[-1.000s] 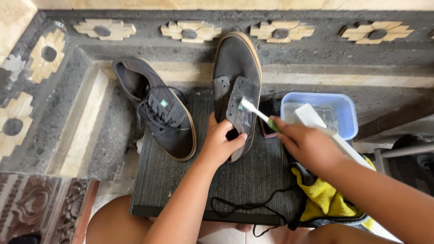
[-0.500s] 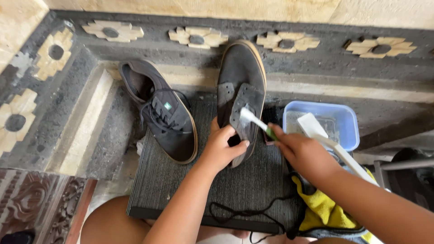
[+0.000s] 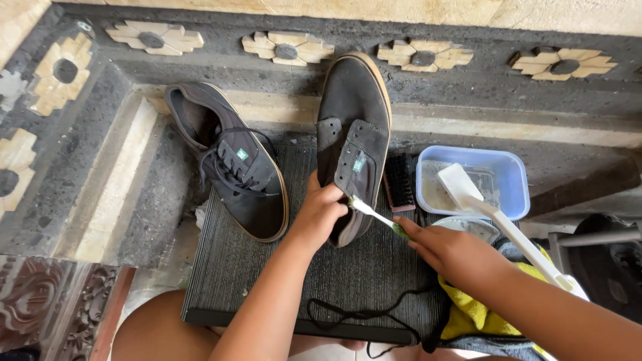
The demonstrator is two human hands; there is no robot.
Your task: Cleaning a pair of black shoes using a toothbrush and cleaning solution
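**Unlaced shoe held steady under a toothbrush**

At the far left, a laced grey shoe [image 3: 231,170] lay on its side, half on the dark ribbed mat [image 3: 267,281], its heel toward the carved stone ledge [image 3: 468,100]. Next to it, the unlaced shoe [image 3: 353,134] stood toe-away on the mat, its tongue flopped open. The left hand [image 3: 319,215] was closed around the heel end of that shoe, fingers tucked into the opening. The shoe looked light and soft in the upper but stiff along the rubber sole, so the heel and sole edge seemed the firmest places to grip. The right hand [image 3: 449,249] pinched a green-handled toothbrush [image 3: 376,214], bristles touching the shoe's side just beside the left hand. A loose black lace [image 3: 364,311] trailed across the mat's front. Further right sat a dark scrub brush [image 3: 400,182], then a blue tub [image 3: 511,175] with a white brush [image 3: 498,217] leaning in it, and a yellow cloth [image 3: 468,311].
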